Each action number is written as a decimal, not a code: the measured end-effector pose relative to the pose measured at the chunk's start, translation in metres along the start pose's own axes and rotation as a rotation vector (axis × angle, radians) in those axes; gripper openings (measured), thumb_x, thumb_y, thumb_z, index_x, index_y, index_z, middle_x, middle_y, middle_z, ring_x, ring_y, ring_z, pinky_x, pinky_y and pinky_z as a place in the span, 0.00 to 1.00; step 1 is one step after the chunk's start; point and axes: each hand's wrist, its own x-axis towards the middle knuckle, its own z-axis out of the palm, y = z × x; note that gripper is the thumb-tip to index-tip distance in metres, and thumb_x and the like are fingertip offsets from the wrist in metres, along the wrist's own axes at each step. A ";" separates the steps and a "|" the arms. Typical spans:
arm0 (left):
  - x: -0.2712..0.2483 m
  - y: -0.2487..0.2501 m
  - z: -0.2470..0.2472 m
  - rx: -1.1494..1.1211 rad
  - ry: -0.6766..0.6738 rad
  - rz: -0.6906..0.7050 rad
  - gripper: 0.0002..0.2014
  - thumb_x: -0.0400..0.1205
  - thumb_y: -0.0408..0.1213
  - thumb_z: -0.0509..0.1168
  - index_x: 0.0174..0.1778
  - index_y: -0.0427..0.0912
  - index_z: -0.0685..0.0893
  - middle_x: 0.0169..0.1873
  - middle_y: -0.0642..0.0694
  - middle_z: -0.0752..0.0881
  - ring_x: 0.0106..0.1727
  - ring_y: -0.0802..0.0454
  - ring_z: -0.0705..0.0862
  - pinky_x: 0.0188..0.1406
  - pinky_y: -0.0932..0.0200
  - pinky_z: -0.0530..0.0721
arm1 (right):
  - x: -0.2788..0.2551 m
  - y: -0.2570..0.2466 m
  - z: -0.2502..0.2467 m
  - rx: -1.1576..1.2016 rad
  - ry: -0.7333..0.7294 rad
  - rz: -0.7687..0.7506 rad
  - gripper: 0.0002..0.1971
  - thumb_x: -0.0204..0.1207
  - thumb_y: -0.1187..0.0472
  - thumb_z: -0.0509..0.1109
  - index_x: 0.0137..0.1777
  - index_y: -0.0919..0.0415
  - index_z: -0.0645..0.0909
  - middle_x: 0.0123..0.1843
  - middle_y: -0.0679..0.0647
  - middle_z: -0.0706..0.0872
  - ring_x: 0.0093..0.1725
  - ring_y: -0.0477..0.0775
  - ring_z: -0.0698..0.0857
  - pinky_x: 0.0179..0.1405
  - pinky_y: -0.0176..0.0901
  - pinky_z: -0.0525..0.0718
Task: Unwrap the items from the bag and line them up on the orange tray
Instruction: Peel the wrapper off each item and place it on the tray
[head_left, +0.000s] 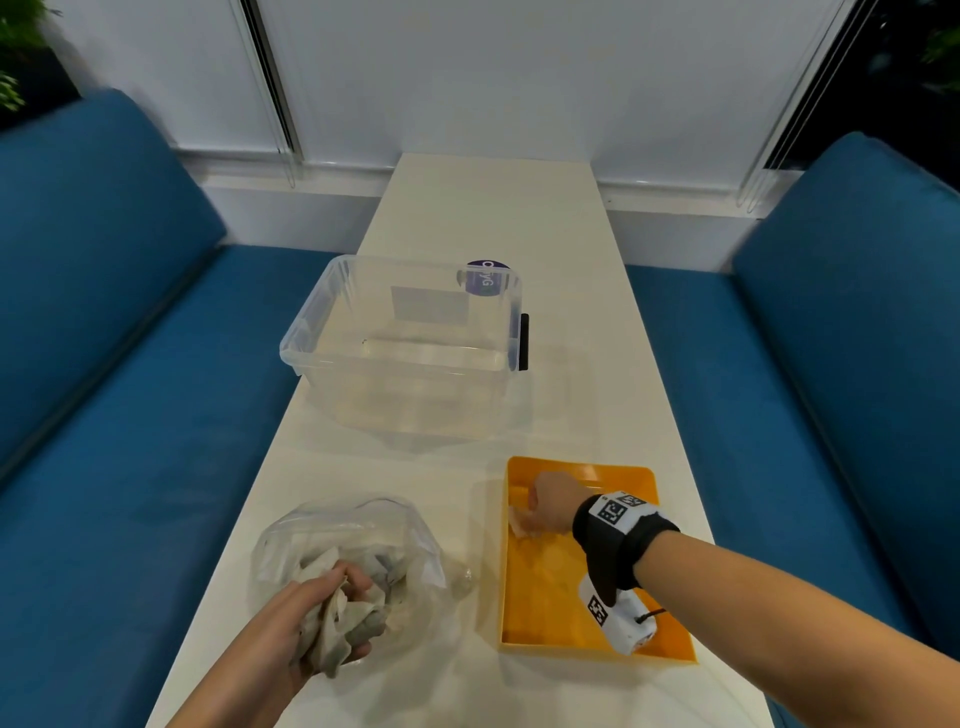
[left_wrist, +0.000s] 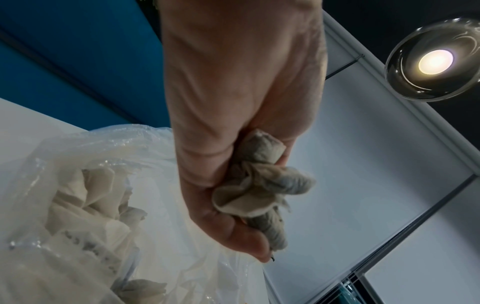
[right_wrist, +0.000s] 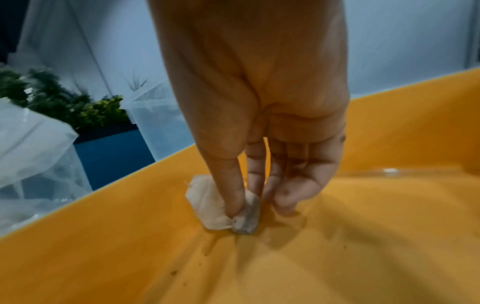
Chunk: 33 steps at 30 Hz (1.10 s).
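Observation:
A clear plastic bag (head_left: 410, 540) of crumpled beige paper lies on the white table at the near left. Over its mouth my left hand (head_left: 317, 618) grips a crumpled wad of paper (head_left: 337, 631), the same wad of paper (left_wrist: 259, 191) bunched in my left hand (left_wrist: 233, 144) in the left wrist view. The orange tray (head_left: 550, 613) lies at the near right. At its far left corner my right hand (head_left: 545, 506) pinches a small pale item (right_wrist: 210, 203) between thumb and fingers, low against the tray floor (right_wrist: 130, 257). More wrapped paper (left_wrist: 85, 197) shows inside the bag (left_wrist: 145, 148).
An empty clear plastic tub (head_left: 410, 343) with a black clip stands mid-table beyond the bag and tray. Blue sofa seats (head_left: 130, 441) flank the narrow table (head_left: 493, 208) on both sides. White wall panels close the far end. A plant (right_wrist: 64, 102) stands behind the left sofa.

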 end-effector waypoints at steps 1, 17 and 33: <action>0.000 0.000 -0.001 -0.001 0.002 0.000 0.16 0.86 0.36 0.53 0.38 0.34 0.80 0.33 0.40 0.84 0.36 0.40 0.86 0.39 0.50 0.80 | 0.000 0.000 0.001 0.014 -0.004 0.013 0.19 0.77 0.51 0.65 0.27 0.56 0.67 0.29 0.51 0.74 0.31 0.51 0.73 0.30 0.37 0.72; -0.004 0.003 -0.001 -0.003 0.000 -0.007 0.15 0.86 0.36 0.53 0.41 0.33 0.81 0.38 0.38 0.85 0.37 0.40 0.87 0.42 0.49 0.80 | 0.011 0.018 -0.001 1.103 0.016 0.276 0.12 0.72 0.73 0.74 0.54 0.70 0.78 0.46 0.61 0.84 0.37 0.53 0.86 0.32 0.37 0.89; -0.003 0.004 -0.001 0.011 -0.030 -0.002 0.15 0.86 0.37 0.53 0.39 0.34 0.80 0.31 0.41 0.85 0.42 0.39 0.86 0.41 0.50 0.82 | 0.012 0.012 0.008 1.143 0.040 0.299 0.13 0.80 0.73 0.64 0.62 0.77 0.76 0.37 0.61 0.82 0.33 0.53 0.81 0.38 0.42 0.85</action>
